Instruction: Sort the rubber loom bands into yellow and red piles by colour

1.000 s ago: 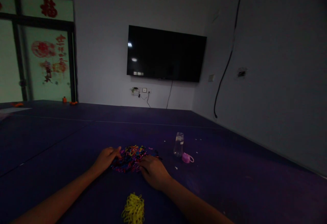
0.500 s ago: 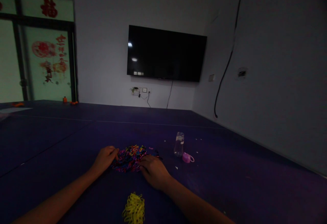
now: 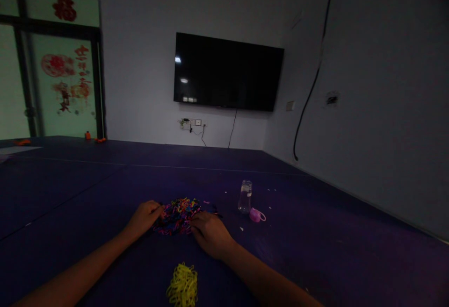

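Note:
A loose heap of small multicoloured rubber bands (image 3: 177, 218), mostly dark, pink and blue with some orange and yellow, lies on the purple surface between my hands. At its left edge rests my left hand (image 3: 144, 217), fingers bent loosely and tips touching the bands. My right hand (image 3: 210, 233) lies against the right side, its thumb apart from the fingers and the fingertips over the bands. No band shows clearly gripped in either hand. Nearer to me sits a separate pile of yellow rubber bands (image 3: 183, 286), touched by neither hand.
Right of the heap stands a clear bottle (image 3: 245, 198), uncapped, with a pink looped lid (image 3: 257, 215) beside it. Small white scraps dot the purple surface (image 3: 333, 232). Orange items (image 3: 100, 140) lie far left near the glass door. A television (image 3: 228, 73) hangs on the back wall.
The view has shifted very slightly. Both hands stay at the sides of the multicoloured heap, with only tiny finger movement.

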`<state>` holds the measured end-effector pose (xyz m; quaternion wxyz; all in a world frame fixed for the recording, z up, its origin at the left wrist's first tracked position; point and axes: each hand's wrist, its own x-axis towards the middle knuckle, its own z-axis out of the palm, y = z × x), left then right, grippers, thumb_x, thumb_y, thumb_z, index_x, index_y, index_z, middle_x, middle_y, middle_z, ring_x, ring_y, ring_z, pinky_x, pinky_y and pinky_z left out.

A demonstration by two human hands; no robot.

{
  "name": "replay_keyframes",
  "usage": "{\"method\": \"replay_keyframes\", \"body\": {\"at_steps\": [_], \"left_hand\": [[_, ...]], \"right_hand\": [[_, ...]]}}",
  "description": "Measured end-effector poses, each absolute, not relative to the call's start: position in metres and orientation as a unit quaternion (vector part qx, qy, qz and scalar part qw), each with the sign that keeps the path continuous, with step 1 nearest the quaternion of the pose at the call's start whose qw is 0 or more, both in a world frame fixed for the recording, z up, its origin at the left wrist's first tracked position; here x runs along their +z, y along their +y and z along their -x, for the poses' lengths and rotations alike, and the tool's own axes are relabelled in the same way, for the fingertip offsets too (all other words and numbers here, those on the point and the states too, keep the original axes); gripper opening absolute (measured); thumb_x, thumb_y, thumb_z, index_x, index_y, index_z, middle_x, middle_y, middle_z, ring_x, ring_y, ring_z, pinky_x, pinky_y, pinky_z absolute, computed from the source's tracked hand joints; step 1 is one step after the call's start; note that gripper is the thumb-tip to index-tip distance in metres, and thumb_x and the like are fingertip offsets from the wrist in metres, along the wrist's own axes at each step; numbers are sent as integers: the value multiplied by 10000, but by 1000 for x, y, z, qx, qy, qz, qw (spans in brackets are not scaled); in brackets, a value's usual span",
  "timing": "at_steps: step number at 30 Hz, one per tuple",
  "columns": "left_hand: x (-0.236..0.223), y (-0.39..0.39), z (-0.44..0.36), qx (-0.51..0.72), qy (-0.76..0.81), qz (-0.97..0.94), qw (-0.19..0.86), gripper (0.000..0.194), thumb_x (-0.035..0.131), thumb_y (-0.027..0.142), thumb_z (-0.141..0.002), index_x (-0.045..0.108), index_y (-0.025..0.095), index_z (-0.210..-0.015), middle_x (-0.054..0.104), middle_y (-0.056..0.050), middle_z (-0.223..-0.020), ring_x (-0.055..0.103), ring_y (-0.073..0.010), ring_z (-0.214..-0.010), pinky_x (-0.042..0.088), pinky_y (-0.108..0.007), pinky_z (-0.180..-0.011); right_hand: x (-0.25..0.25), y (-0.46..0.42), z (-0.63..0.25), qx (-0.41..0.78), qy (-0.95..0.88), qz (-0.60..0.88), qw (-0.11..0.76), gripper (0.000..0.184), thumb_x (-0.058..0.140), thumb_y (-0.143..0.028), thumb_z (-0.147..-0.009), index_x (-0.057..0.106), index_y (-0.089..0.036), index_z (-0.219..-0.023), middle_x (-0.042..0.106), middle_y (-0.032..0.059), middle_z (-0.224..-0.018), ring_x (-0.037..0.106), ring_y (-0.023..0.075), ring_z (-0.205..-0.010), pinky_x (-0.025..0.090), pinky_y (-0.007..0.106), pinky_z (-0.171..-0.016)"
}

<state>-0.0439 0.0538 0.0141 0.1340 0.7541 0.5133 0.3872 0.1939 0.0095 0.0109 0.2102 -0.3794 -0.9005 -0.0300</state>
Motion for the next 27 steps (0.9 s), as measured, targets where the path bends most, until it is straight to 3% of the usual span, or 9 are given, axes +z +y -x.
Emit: {"method": "replay_keyframes", "body": {"at_steps": [14, 22, 27], "left_hand": [[8, 60, 47, 381, 494, -771, 126, 333, 461, 307, -727, 662, 210, -479, 688, -35, -596, 648, -201, -674, 483, -272, -657], [14, 55, 45, 395, 499, -759, 138, 380, 426, 332, -787, 708, 199, -569, 719, -37, -702, 669, -195, -719, 495, -269, -701], [14, 55, 45, 400, 476, -765, 168, 317, 518, 381, -765, 721, 199, -603, 729, -36, -744, 671, -203, -749, 504, -281, -724]], "right_hand": [[8, 12, -194, -36, -902, 372, 215, 224, 424, -151, -875, 628, -166, -966, 642, 74, -1019, 566, 183, -966, 407, 279, -848], [9, 10, -194, -40, -898, 384, 209, 221, 416, -161, -876, 629, -165, -934, 647, 72, -983, 573, 188, -937, 415, 284, -824], [9, 10, -195, -33, -901, 379, 208, 231, 409, -168, -885, 632, -176, -945, 645, 69, -988, 573, 185, -941, 411, 284, -826]]}}
